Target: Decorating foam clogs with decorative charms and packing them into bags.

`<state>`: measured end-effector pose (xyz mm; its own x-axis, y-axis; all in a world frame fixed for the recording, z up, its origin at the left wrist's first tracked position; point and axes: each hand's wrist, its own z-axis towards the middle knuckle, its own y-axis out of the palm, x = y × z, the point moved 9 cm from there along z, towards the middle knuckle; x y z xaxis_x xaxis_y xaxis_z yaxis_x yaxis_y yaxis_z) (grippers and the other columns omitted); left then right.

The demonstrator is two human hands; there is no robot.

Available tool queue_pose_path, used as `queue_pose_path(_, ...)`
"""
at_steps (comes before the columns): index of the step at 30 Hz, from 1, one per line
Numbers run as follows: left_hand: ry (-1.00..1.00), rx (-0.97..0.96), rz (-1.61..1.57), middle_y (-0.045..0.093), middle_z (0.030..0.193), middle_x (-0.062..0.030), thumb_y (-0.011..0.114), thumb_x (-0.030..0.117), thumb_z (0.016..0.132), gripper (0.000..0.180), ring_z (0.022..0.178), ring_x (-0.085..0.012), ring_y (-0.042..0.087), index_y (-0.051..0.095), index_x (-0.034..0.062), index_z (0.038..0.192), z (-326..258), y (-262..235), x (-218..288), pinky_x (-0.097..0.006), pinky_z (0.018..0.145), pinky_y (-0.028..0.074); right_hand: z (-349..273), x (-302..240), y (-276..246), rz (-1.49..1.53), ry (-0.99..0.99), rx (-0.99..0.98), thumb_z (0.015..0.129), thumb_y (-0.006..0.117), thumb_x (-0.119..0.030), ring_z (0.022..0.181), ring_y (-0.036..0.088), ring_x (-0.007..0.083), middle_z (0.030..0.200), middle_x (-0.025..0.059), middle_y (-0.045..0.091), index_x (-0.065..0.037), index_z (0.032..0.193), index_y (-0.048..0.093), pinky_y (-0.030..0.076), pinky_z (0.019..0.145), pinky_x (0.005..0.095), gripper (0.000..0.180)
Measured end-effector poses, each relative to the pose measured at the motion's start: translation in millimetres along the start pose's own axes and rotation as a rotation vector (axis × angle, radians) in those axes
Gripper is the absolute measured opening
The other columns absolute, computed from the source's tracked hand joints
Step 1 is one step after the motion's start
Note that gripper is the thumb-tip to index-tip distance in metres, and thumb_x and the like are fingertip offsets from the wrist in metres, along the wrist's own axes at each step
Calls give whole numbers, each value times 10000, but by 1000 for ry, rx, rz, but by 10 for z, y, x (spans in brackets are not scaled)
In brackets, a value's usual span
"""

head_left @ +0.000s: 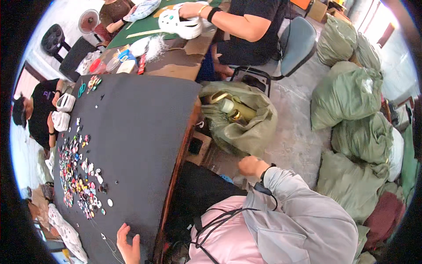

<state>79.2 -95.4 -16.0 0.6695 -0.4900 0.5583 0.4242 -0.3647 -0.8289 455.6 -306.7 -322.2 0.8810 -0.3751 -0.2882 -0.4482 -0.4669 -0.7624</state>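
Observation:
My left hand (127, 244) is over the near edge of the dark grey tabletop (136, 127), thumb and fingers apart, holding nothing. Close to it on the table lies a thin white cord (104, 237). My right hand (251, 166) is beside my lap, just below the near side of an open green woven sack (259, 127). Its fingers are curled in, and whatever they may hold is hidden. Inside the sack are bottle-like things, among them a pale-capped one (226, 105). A scattered pile of small colourful shoe charms (83, 176) covers the table's left part.
Full green sacks (347, 90) are stacked along the right. Across the table's far end a person handles a white clog (182, 23); another at the left has a pair of white clogs (64, 112). A blue-grey chair (299, 46) stands behind the open sack. Black cables (224, 215) cross my lap.

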Motion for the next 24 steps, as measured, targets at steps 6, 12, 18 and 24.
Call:
queue_pose_path(6,361,-67,227,559,1221,-225,736,237,798,454,1122,-377,533,580,-13,1144,202,80,286,-420,952,446,245,-689,-114,-126,-143,5,797,565,-166,886,677,327,911,173,696,-52,861,706,545,730,432,193)
queue_pose_path(12,378,-357,299,225,1491,-254,799,493,570,899,1389,-453,175,478,95,1309,598,743,365,-734,999,92,161,-463,1,-153,4,-146,859,558,-325,945,644,340,956,158,677,-85,1039,632,515,779,454,309)
queue_pose_path(18,345,-339,230,267,1488,-211,785,458,540,804,1395,-416,188,561,150,1248,689,729,316,-741,997,35,-357,-468,-63,-59,254,-197,855,558,-273,966,645,340,1014,157,675,-77,1017,652,522,795,455,271)
queue_pose_path(24,343,-344,229,254,1493,-205,795,434,536,841,1399,-412,173,529,146,1281,738,726,361,-728,1015,55,-502,-756,20,77,347,-238,870,516,-264,1013,624,336,1053,172,655,-76,1061,628,507,833,455,291)
